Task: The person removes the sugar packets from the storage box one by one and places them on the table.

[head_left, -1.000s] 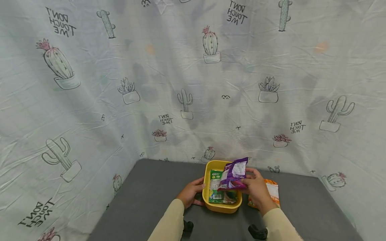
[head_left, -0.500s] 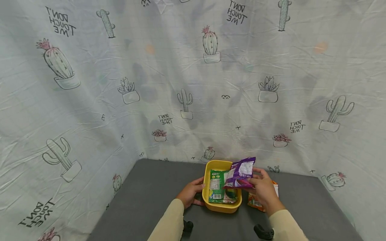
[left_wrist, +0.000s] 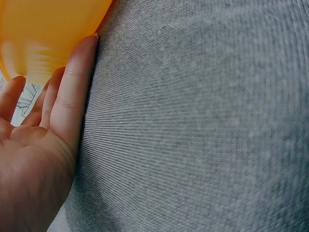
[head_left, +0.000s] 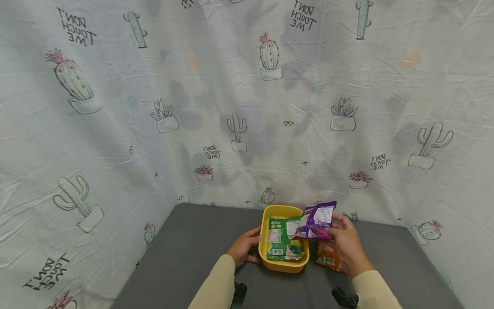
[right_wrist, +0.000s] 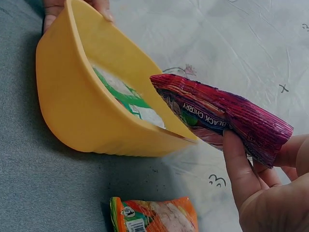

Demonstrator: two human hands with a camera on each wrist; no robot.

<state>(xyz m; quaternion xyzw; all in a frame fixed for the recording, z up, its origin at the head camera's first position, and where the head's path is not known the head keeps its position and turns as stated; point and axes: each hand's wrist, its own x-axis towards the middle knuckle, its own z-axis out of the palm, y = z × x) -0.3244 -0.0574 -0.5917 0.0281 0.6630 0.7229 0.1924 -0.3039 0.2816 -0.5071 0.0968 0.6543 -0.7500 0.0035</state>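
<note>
My right hand pinches a purple packet by its right side, thumb in front. The packet hangs tilted over the right rim of a yellow plastic tub. "Black cherry" is printed on it in the right wrist view. A green packet lies inside the tub. My left hand rests against the tub's left side, its fingers fairly straight; in the left wrist view that hand lies edge-down on the table with fingertips touching the tub wall. An orange packet lies right of the tub, partly behind my right hand.
A dark grey table carries everything. Behind it hangs a pale curtain printed with cactus drawings. Black straps or mounts sit near both wrists, such as the right black piece.
My right hand has moved to the right with the purple packet, from over the tub to over its right rim. More of the green packet shows. My left hand stays put.
</note>
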